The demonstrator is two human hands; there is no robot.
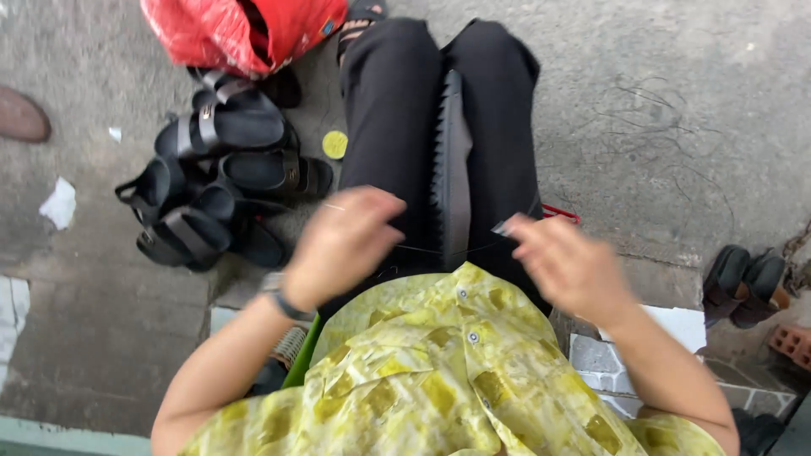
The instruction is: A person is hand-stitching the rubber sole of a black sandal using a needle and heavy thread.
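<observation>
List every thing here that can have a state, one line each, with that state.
Left hand: closed, pinching a thin thread.
Right hand: closed on a small metal tool, blurred.
Black sole: clamped edge-up between the knees.
Black sandals: heaped on the ground.
Red bag: crumpled, open.

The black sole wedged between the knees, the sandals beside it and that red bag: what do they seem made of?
Black sole: probably rubber, matte with a saw-toothed edge. Sandals: black leather or synthetic, slightly shiny straps, metal-looking buckles. Red bag: thin plastic, glossy and crinkled.
</observation>
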